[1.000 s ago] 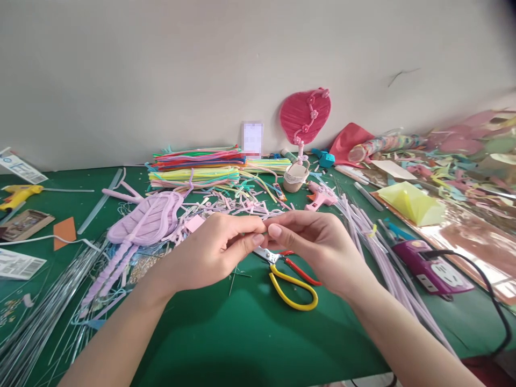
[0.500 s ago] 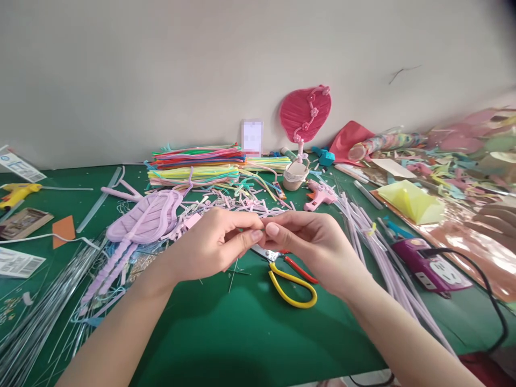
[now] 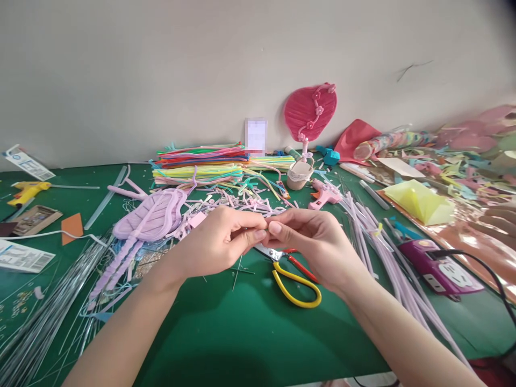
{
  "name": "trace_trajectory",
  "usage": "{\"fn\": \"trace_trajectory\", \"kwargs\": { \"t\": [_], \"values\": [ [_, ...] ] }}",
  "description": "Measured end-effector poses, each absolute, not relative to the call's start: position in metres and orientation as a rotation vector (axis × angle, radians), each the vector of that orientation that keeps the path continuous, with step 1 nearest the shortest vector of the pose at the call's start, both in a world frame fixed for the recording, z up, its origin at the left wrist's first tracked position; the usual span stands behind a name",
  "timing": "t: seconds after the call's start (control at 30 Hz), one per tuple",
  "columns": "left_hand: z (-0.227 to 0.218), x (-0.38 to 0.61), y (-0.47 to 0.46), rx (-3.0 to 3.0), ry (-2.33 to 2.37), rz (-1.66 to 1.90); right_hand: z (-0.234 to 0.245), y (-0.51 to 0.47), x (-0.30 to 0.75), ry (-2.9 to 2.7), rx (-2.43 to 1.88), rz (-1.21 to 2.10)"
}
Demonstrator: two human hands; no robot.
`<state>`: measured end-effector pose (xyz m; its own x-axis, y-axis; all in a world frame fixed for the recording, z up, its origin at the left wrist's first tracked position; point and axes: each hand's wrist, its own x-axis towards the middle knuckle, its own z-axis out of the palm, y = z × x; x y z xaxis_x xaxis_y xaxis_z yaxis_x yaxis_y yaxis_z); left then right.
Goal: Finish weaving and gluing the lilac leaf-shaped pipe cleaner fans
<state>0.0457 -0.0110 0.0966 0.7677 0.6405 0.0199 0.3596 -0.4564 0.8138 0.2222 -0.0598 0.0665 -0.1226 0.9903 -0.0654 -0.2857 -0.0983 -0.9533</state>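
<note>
Pressing thumbs to fingertips, left hand (image 3: 213, 242) and right hand (image 3: 318, 242) meet over the metal scissors with yellow and red handles (image 3: 278, 267); can't make out what's pinched, if anything. Smooth green counter (image 3: 226, 336) runs to the near edge, between stiff silver wires (image 3: 60, 303) and soft-looking lilac stems (image 3: 389, 260).
</note>
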Motion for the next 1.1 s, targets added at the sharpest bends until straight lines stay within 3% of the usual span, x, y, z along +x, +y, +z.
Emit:
{"fn": "trace_trajectory", "kwargs": {
  "t": [0.2,0.67,0.83,0.97,1.03,1.1],
  "values": [
    [0.094,0.043,-0.006,2.186,0.854,0.365,0.061,-0.058,0.220,-1.114,-1.042,1.427],
    [0.086,0.060,-0.019,2.227,1.019,0.255,0.046,-0.077,0.230,-1.456,-1.401,0.775],
    [0.080,0.066,-0.028,2.321,1.059,0.316,0.050,-0.120,0.303,-1.335,-1.664,0.283],
    [0.072,0.071,-0.030,2.343,0.961,0.244,0.052,-0.141,0.379,-1.393,-2.055,0.265],
    [0.066,0.082,-0.025,2.416,0.840,0.138,0.057,-0.125,0.406,-1.594,-2.176,0.373],
    [0.061,0.101,-0.016,2.539,0.689,0.027,0.061,-0.089,0.423,-1.584,-2.296,0.262]
  ]
}}
